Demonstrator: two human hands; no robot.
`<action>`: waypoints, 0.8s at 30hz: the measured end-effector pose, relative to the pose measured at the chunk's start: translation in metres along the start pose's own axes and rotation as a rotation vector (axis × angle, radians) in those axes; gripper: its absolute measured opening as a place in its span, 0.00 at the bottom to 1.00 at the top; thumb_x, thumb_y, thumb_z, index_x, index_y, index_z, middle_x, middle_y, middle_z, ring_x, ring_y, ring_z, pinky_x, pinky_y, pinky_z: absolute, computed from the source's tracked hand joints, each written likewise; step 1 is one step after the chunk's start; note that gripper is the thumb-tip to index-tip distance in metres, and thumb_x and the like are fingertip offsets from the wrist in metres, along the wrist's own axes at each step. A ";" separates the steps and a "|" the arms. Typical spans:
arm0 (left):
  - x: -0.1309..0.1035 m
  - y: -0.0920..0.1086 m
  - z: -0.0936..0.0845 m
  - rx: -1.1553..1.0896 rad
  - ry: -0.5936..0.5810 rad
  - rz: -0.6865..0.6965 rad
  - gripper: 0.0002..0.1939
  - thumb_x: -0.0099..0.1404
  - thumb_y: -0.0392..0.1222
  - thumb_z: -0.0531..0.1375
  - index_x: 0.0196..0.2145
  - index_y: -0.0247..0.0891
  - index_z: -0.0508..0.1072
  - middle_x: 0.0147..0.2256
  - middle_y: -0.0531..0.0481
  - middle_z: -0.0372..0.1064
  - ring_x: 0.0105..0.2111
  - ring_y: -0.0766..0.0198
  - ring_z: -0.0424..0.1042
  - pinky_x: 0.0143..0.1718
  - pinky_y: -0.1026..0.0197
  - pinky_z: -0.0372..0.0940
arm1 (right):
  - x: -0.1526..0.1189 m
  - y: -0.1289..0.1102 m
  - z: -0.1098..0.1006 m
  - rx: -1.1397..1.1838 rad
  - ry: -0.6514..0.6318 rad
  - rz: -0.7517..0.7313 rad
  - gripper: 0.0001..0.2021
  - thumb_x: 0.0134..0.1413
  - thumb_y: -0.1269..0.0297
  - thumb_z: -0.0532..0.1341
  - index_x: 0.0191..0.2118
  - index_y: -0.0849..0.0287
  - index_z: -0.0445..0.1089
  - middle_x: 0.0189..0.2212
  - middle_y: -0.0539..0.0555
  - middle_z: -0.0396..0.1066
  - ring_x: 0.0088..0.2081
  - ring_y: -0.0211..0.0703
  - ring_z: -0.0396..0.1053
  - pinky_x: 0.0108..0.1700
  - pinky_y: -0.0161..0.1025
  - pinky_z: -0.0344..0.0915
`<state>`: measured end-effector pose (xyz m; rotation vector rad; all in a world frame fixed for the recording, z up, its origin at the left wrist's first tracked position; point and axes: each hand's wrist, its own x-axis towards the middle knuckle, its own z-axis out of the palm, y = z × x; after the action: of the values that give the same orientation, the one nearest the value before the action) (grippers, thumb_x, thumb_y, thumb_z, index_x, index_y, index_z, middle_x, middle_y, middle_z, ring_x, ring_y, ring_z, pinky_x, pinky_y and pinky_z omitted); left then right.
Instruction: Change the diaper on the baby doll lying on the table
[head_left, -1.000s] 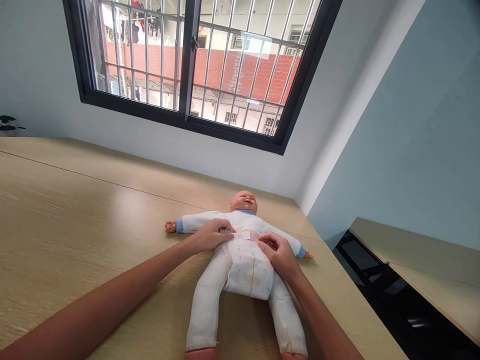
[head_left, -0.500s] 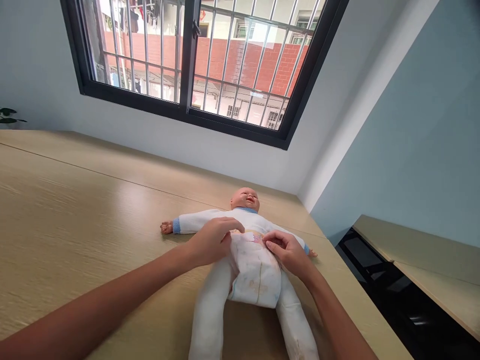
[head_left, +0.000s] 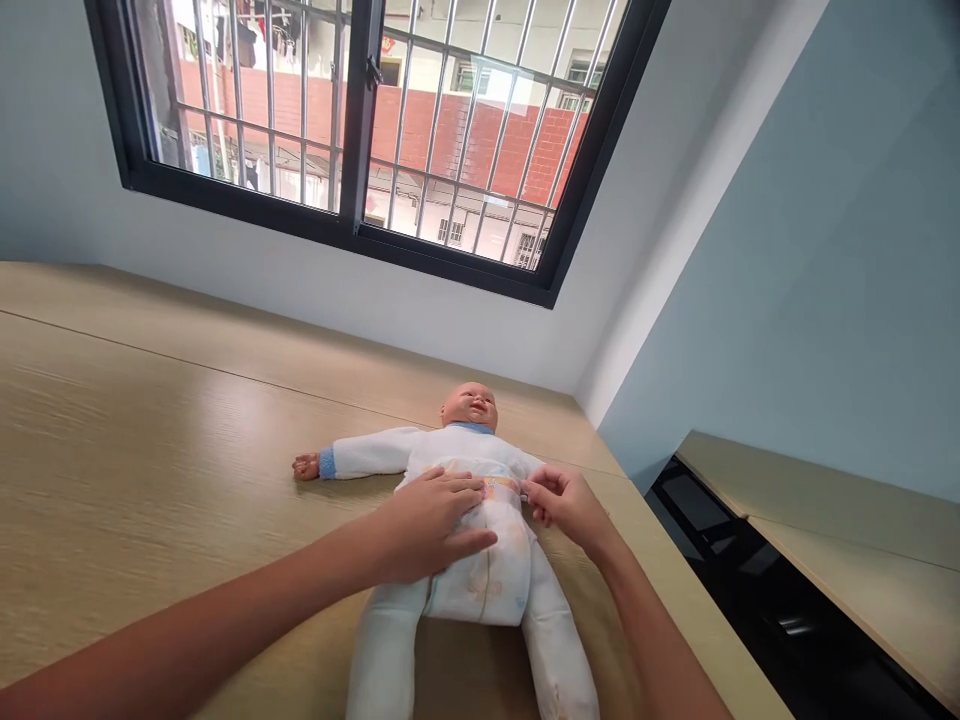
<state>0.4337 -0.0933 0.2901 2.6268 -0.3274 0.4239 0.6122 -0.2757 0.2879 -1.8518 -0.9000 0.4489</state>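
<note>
A baby doll [head_left: 371, 453] in a white outfit with blue cuffs lies on its back, arms spread and legs towards me. Around its hips is a white diaper [head_left: 499, 575] with a coloured strip across the front of the waist. My left hand [head_left: 435, 520] rests flat on the diaper's front, fingers stretched out, covering part of it. At the diaper's waist edge on the right, my right hand [head_left: 566, 505] is closed, its thumb and fingertips pinching the edge. The doll's arm on that side is mostly hidden behind my right hand.
The doll lies on a pale wooden table [head_left: 150, 440] that meets the wall under a barred window [head_left: 345, 220]. To the right, beyond the table's edge, stands a lower wooden surface [head_left: 847, 550] with a glossy black panel [head_left: 750, 570].
My left hand has gone from curled fingers at the diaper's waist to lying flat on its front. My right hand stays at the right waist edge. The view has shifted slightly right.
</note>
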 end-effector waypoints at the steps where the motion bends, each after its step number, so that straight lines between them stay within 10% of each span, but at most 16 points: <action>1: 0.000 0.002 0.004 -0.006 0.035 -0.021 0.24 0.66 0.57 0.57 0.57 0.47 0.68 0.58 0.45 0.65 0.59 0.46 0.62 0.64 0.42 0.50 | -0.001 -0.003 0.007 -0.082 -0.001 -0.027 0.19 0.52 0.46 0.62 0.27 0.60 0.65 0.21 0.48 0.63 0.22 0.36 0.60 0.24 0.34 0.55; 8: -0.002 0.001 0.018 -0.028 0.089 -0.034 0.36 0.58 0.57 0.64 0.62 0.51 0.62 0.61 0.45 0.62 0.62 0.40 0.56 0.64 0.38 0.48 | -0.003 -0.013 0.039 -0.544 0.166 -0.153 0.16 0.56 0.55 0.59 0.24 0.58 0.57 0.20 0.47 0.61 0.25 0.36 0.56 0.28 0.35 0.49; 13: 0.001 0.007 0.010 0.077 0.077 0.013 0.31 0.58 0.54 0.65 0.59 0.50 0.65 0.56 0.45 0.66 0.57 0.42 0.63 0.61 0.40 0.54 | -0.001 -0.009 0.028 -0.490 0.169 -0.138 0.11 0.55 0.65 0.54 0.23 0.59 0.58 0.20 0.48 0.62 0.25 0.37 0.57 0.29 0.35 0.50; 19: 0.000 0.011 0.008 0.114 0.050 0.023 0.30 0.60 0.51 0.63 0.59 0.46 0.63 0.56 0.45 0.65 0.58 0.46 0.62 0.62 0.41 0.53 | -0.005 -0.012 0.030 -0.445 0.137 -0.161 0.16 0.56 0.51 0.59 0.26 0.59 0.62 0.21 0.48 0.64 0.25 0.37 0.59 0.27 0.34 0.52; 24: 0.001 0.008 0.008 0.114 0.080 0.023 0.23 0.60 0.51 0.62 0.51 0.41 0.68 0.49 0.42 0.70 0.50 0.48 0.68 0.55 0.48 0.62 | -0.002 -0.013 0.037 -0.459 0.197 -0.190 0.07 0.52 0.65 0.58 0.25 0.59 0.63 0.23 0.48 0.66 0.27 0.37 0.60 0.30 0.34 0.53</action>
<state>0.4345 -0.1043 0.2872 2.7100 -0.3164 0.5702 0.5817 -0.2516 0.2828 -2.1473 -1.0941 -0.0681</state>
